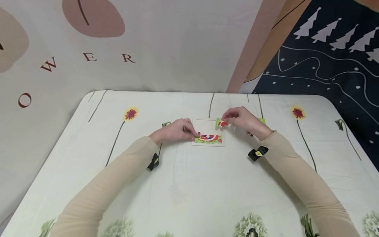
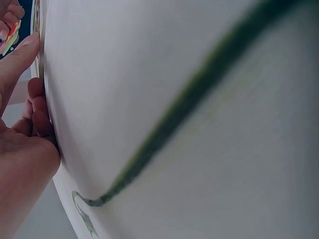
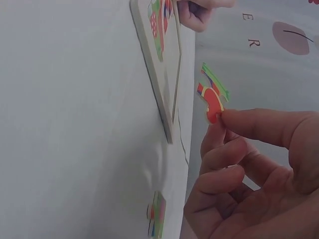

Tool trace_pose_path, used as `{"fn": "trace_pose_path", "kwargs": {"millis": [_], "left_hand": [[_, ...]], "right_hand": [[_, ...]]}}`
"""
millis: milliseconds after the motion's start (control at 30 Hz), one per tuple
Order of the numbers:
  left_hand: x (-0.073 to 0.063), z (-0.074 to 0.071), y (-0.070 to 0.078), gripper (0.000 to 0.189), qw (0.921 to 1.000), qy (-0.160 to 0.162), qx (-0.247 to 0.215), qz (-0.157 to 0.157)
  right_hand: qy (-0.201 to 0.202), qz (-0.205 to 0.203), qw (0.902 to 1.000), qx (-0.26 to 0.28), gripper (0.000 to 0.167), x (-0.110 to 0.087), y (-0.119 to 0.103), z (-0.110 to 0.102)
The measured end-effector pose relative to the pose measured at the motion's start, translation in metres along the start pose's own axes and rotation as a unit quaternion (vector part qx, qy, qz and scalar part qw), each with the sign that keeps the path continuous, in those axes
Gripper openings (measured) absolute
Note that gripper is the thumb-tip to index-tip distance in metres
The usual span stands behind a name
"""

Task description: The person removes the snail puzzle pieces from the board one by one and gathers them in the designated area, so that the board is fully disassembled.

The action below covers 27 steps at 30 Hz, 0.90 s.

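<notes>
A shallow puzzle board (image 1: 208,146) lies on the table, its lower part filled with colourful green, red and blue pieces (image 1: 208,139). My left hand (image 1: 177,130) holds the board's left edge, one fingertip on the pieces and the other fingers curled low beside the edge. Between thumb and fingertip, my right hand (image 1: 244,121) pinches a small puzzle piece (image 3: 214,102), red and green with a little blue. That piece is raised above the board's upper right part. Its pinched end is partly hidden by the fingertips.
Another puzzle piece (image 3: 158,216) lies on the table right of the board, mostly hidden behind my right hand in the head view. A white flower-print cloth (image 1: 177,184) covers the table. Printed hangings (image 1: 177,49) stand behind its far edge.
</notes>
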<state>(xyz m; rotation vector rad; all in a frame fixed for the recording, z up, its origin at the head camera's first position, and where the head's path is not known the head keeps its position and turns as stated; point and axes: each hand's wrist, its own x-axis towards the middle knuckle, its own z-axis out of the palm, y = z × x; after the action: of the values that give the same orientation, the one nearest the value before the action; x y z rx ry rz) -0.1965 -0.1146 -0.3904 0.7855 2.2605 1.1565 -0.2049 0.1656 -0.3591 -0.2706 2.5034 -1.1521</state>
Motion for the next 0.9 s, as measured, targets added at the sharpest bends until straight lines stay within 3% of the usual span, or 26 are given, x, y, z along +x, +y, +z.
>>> {"fn": "trace_pose_path", "kwargs": {"millis": [900], "left_hand": [[0.000, -0.002, -0.001, 0.017, 0.9999, -0.004, 0.003, 0.011]], "right_hand": [[-0.017, 0.025, 0.9992, -0.027, 0.028, -0.014, 0.024, -0.028]]}}
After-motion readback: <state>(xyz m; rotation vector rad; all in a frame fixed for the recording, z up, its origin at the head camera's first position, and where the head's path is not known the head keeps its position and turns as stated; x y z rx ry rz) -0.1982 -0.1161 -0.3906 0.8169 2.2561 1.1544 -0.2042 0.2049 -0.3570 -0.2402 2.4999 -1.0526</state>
